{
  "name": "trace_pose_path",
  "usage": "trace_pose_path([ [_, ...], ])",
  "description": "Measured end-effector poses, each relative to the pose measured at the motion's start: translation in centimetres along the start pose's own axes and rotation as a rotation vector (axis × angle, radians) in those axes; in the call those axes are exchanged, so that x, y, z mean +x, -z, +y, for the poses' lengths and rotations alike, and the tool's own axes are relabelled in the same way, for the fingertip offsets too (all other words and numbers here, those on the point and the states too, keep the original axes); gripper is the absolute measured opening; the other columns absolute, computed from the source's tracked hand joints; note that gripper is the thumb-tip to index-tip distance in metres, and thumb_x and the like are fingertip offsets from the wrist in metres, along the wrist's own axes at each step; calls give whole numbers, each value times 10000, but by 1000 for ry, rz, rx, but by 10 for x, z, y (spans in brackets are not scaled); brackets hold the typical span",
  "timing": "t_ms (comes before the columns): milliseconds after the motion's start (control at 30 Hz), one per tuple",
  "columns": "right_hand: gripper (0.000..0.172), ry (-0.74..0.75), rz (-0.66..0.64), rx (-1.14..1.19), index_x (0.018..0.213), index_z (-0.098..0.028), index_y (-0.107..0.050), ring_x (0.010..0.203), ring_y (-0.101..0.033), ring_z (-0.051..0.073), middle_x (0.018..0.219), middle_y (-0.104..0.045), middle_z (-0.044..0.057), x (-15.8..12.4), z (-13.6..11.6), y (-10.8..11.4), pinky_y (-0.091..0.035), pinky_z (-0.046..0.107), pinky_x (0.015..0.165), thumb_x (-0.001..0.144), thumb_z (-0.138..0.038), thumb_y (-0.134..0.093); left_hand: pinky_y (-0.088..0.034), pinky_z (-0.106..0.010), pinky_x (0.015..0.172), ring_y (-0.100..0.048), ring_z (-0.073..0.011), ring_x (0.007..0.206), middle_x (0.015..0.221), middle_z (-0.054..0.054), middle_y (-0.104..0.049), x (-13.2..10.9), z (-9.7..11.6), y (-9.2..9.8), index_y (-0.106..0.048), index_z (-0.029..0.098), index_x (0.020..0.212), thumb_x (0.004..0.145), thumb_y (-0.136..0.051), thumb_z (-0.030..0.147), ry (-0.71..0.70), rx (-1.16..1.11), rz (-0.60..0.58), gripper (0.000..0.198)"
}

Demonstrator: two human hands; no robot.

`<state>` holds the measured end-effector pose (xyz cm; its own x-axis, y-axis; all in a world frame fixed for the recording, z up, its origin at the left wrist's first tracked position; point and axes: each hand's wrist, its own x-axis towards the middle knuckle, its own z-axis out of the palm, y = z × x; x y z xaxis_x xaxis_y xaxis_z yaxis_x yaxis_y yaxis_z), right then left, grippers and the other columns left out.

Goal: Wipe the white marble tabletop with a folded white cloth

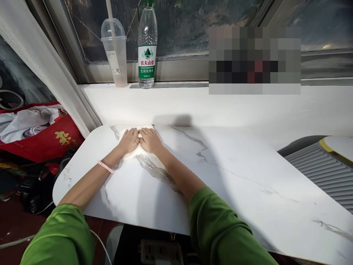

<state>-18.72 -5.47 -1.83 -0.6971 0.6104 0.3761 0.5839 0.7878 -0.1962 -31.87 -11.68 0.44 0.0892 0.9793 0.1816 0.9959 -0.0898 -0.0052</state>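
My left hand and my right hand lie palm down, side by side, near the back edge of a white marble-patterned table. Their fingers are stretched forward, and the index fingers nearly meet. Beneath both palms is a flat white piece that looks like a cloth or tissue; most of it is covered, and glare blurs its edges. A pink beaded bracelet circles my left wrist. Green sleeves cover both upper arms.
On the window sill stand a lidded plastic cup with a straw and a water bottle. A red bag of white fabric sits at the left. A grey ridged object is beyond the table's right edge. A power strip shows below.
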Motion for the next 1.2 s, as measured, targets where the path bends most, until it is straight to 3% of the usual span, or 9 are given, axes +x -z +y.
trace_pose_path([
  [167,493,32,-12,-7,1372,-28,-509,1357,-406,273,1445,-507,182,-41,-9,16,-233,429,1157,931,-179,-350,-257,-513,1176,-380,-317,1396,1480,-239,-429,-28,24,1,-448,33,1319,954,-268,185,-24,-10,-1,435],
  [433,529,22,0,-60,1397,-13,-500,1375,-399,309,1460,-489,197,-175,-39,61,-251,491,1173,944,-228,-330,-259,-563,1173,-358,-334,1422,1466,-229,-462,-121,115,7,-444,58,1380,966,-299,248,-151,-63,83,478],
  [567,542,-3,-20,-78,1408,-24,-494,1401,-370,307,1478,-470,190,-205,-44,74,-257,501,1178,939,-239,-330,-261,-577,1168,-347,-332,1428,1456,-219,-479,-137,139,11,-460,77,1382,959,-299,238,-219,-91,83,481],
  [700,556,-61,-58,-73,1406,3,-485,1384,-391,313,1471,-478,193,-185,-25,71,-244,480,1178,916,-220,-343,-252,-550,1172,-368,-335,1412,1462,-225,-465,-104,133,7,-478,49,1348,946,-311,217,-203,-101,37,467],
  [1000,512,-123,-85,-81,1374,-25,-507,1340,-435,277,1444,-513,174,-79,64,57,-249,414,1141,913,-156,-328,-270,-479,1140,-445,-288,1315,1369,-199,-530,34,106,-15,-482,72,1272,946,-327,165,-129,-116,31,373],
  [1100,519,-178,-82,-64,1384,-43,-497,1359,-418,258,1458,-505,155,-62,78,53,-246,400,1142,906,-131,-313,-275,-450,1133,-469,-275,1285,1334,-198,-552,56,104,-17,-499,66,1237,940,-326,126,-97,-107,36,349],
  [1200,520,-200,-68,-62,1394,-40,-487,1375,-402,263,1469,-493,153,-63,79,52,-241,415,1151,917,-147,-308,-275,-455,1135,-458,-273,1304,1355,-202,-542,58,104,-17,-495,66,1245,943,-324,124,-102,-110,40,352],
])
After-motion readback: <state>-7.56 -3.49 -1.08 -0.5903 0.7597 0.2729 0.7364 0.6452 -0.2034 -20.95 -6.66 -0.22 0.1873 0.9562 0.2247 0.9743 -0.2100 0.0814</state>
